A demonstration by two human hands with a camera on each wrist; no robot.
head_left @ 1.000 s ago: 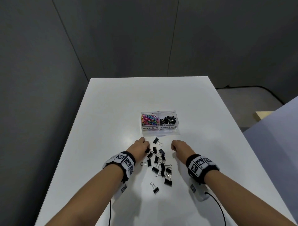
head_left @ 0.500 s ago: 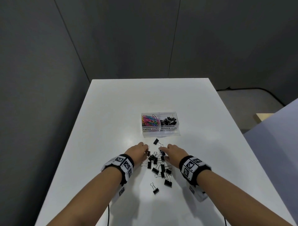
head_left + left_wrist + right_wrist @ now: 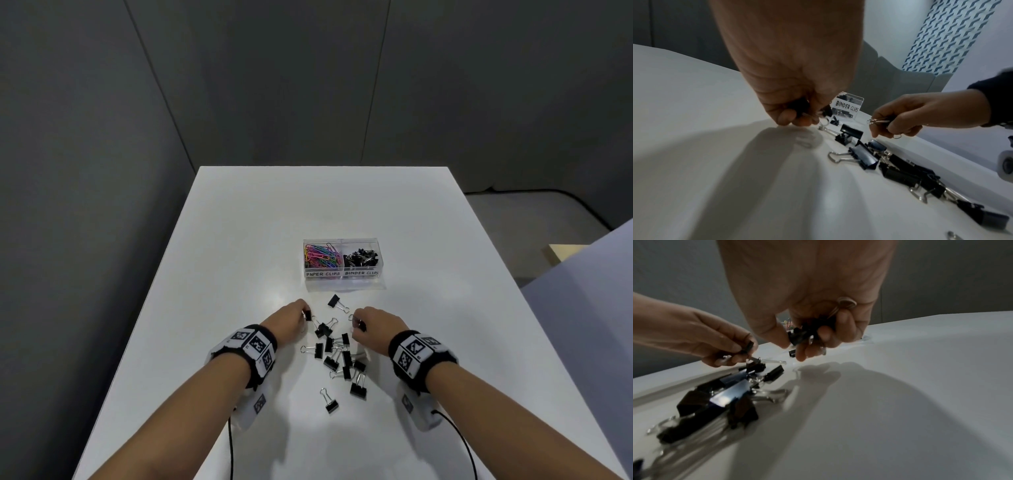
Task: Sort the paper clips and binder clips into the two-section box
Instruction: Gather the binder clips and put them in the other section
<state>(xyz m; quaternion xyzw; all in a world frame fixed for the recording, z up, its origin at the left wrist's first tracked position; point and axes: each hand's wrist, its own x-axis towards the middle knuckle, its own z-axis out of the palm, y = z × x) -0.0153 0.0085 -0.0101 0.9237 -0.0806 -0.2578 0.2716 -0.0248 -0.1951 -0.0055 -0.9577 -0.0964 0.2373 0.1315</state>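
A clear two-section box [image 3: 343,274] sits mid-table, with coloured paper clips [image 3: 321,255] in its left section and black binder clips [image 3: 361,257] in its right. Several black binder clips [image 3: 342,356] lie scattered between my hands, one [image 3: 335,302] nearer the box. My left hand [image 3: 289,317] pinches a black binder clip [image 3: 308,315] just above the table; the left wrist view shows black clips [image 3: 802,105] inside its curled fingers. My right hand [image 3: 371,325] grips binder clips [image 3: 803,334] in curled fingers, wire handles sticking out [image 3: 876,121].
The white table [image 3: 239,240] has bare surface around the box and to both sides. Its edges drop off left and right; a cable [image 3: 459,445] trails from my right wrist over the near surface. Dark grey walls stand behind.
Both hands dipped into the pile and have drawn apart again, each now holding binder clips. The pile is slightly rearranged.
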